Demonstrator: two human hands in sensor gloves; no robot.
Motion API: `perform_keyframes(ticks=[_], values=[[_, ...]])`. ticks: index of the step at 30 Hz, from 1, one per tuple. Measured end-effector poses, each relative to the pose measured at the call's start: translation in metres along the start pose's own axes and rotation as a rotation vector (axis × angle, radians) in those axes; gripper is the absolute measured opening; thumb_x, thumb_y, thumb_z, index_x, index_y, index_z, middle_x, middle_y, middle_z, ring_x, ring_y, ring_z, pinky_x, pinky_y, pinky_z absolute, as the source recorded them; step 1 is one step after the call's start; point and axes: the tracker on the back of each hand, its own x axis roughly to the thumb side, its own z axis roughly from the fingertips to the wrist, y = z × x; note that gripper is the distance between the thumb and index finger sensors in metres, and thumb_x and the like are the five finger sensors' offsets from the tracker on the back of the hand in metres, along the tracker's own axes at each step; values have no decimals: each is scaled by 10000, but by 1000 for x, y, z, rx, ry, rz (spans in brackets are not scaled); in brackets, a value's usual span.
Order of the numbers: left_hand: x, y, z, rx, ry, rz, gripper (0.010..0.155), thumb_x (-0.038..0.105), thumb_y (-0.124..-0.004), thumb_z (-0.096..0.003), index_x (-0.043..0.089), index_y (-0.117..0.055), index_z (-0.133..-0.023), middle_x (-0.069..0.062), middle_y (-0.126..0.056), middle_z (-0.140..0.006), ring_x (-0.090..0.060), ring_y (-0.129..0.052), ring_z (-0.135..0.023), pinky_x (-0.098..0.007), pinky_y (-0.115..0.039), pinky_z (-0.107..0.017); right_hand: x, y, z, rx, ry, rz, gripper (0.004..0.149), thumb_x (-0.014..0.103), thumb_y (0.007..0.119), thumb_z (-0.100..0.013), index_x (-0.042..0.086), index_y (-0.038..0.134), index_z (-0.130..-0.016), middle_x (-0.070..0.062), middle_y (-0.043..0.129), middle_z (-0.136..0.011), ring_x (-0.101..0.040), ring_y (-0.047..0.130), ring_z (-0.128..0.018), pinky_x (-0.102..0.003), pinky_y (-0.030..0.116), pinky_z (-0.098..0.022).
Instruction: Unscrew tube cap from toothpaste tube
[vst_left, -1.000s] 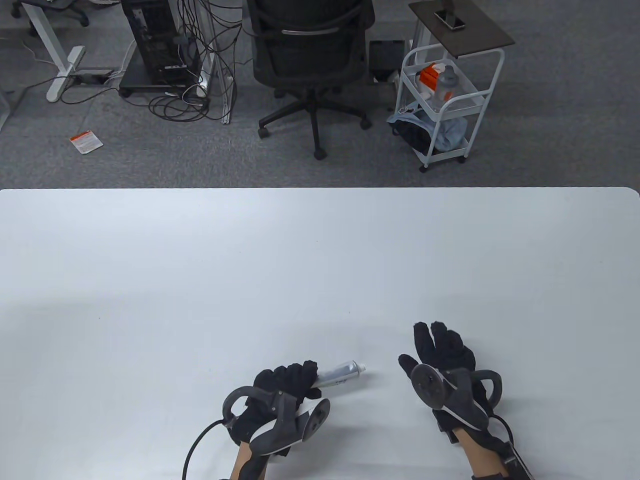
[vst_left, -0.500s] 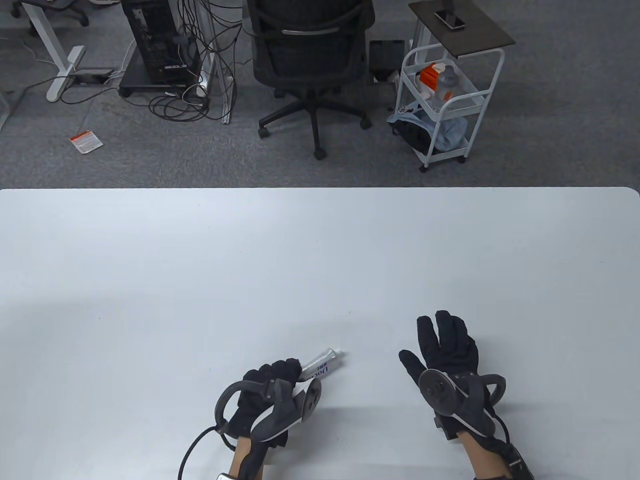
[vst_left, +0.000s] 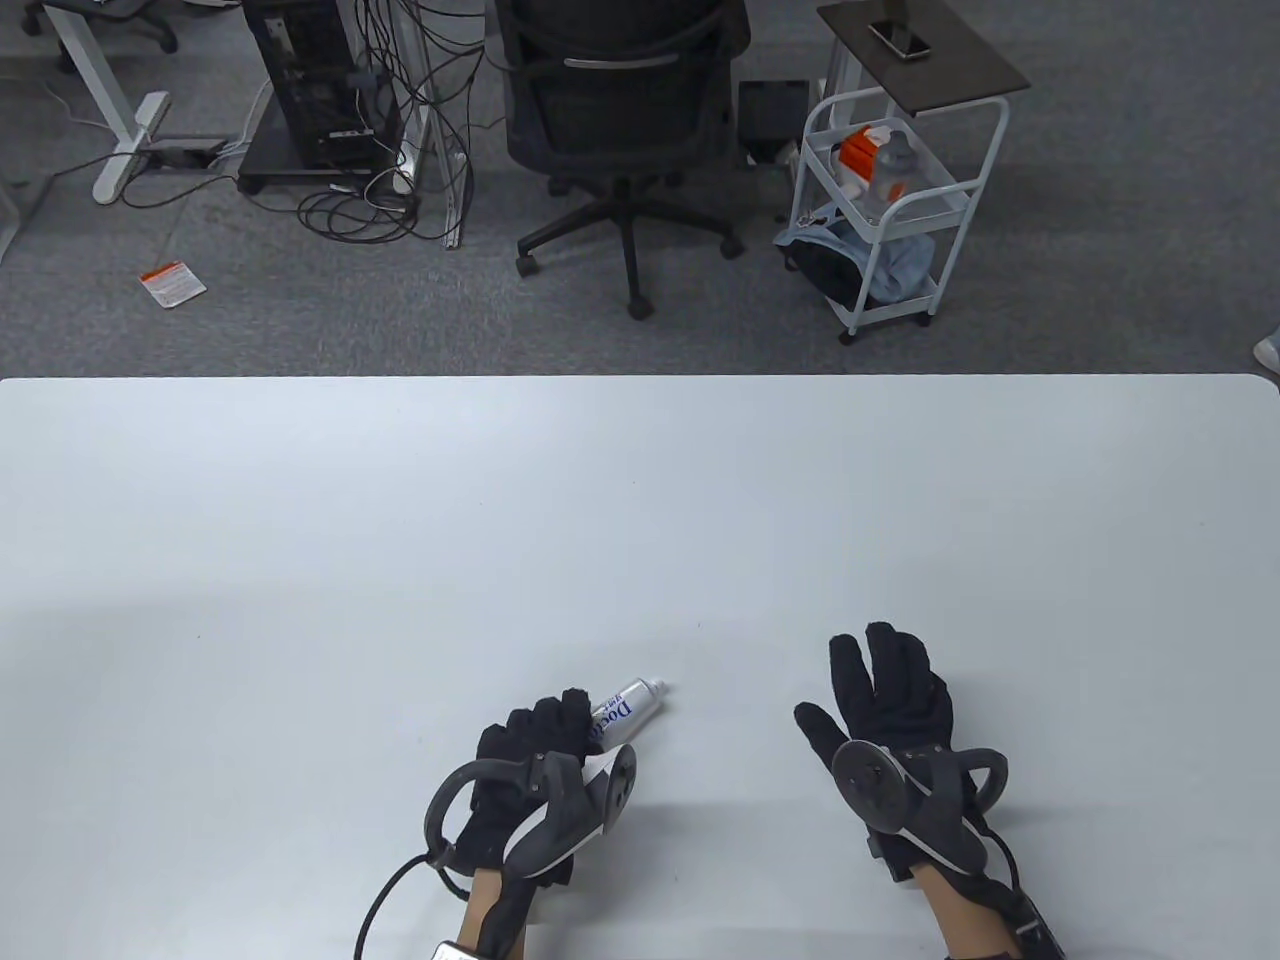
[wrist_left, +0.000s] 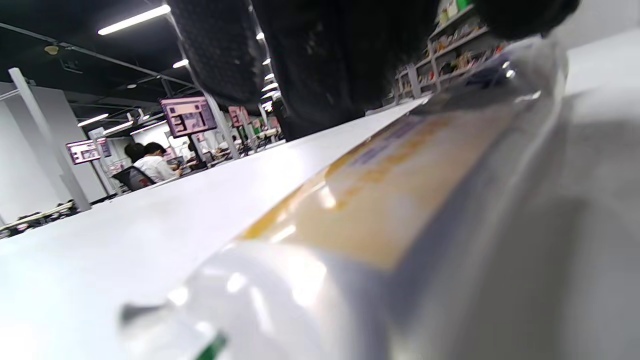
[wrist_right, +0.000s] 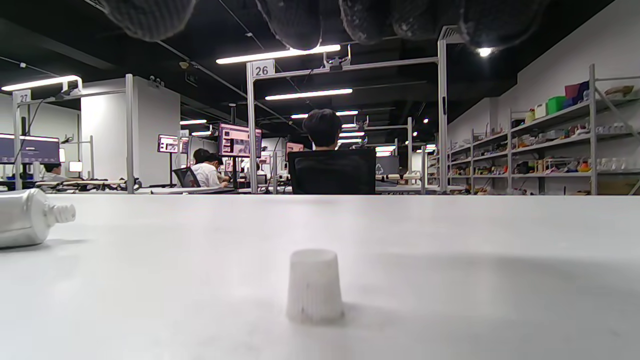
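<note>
Gloved fingers of the left hand (vst_left: 525, 765) curl over the rear part of the toothpaste tube (vst_left: 625, 705), holding it low against the white table (vst_left: 640, 480), near the front edge. The tube's nozzle end points away and to the right, toward the other hand. In the right wrist view the tube's threaded neck (wrist_right: 62, 214) is bare, so the unscrewing looks already done, and the low grip reads as the tube being laid down, not braced for twisting.

The right hand (vst_left: 885, 700) is spread wide, palm down, fingers extended and holding nothing. Beneath it, in the right wrist view, the white ridged tube cap (wrist_right: 315, 292) stands on the table, wider end down, apart from the fingertips (wrist_right: 295, 22) that hang above it. The flat, open hand fits a cap just set free.

Some things are hidden. From the table view the cap cannot be seen at all, because the right hand covers it. The left wrist view is filled by a blurred, glossy stretch of the tube (wrist_left: 425, 200), too close to read, and dark glove blocks its top. Whether the tube fully rests on the table or is slightly raised cannot be told. The left thumb is out of sight behind the tracker.
</note>
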Motion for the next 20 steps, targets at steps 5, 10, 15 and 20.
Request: perform_keyframes(ticks=[5,10,15,20], values=[[-3,4,7,62,-48,58,796,661,-482,-542,287,-259,-1208,-56,-330,-1311,-398,-404,-1209,-678,-511,-822,-3,2,-2,75,-18,-6,782,532,562,-567,135,244,-1161,-247,94,-1195,-531,95,-1090,-748,334,-741],[-3,2,7,67,-64,76,806,678,-458,-537,292,-244,-1212,-52,-288,-1316,-393,-386,-1216,-688,-489,-826,-6,4,-2,84,-20,-7,789,537,556,-566,140,216,-1157,-241,59,-1188,-522,57,-1082,-750,312,-743],[-3,0,7,85,-61,81,806,681,-455,-536,295,-247,-1212,-49,-285,-1317,-392,-373,-1219,-696,-471,-825,-8,2,-2,73,-13,-16,790,537,556,-566,138,216,-1157,-241,59,-1188,-520,54,-1082,-749,310,-744],[-4,-2,7,85,-55,81,807,680,-457,-535,291,-256,-1213,-50,-297,-1317,-392,-377,-1219,-701,-467,-822,-7,2,-3,86,-16,-7,787,535,556,-567,132,230,-1158,-248,67,-1187,-524,62,-1082,-749,315,-742]])
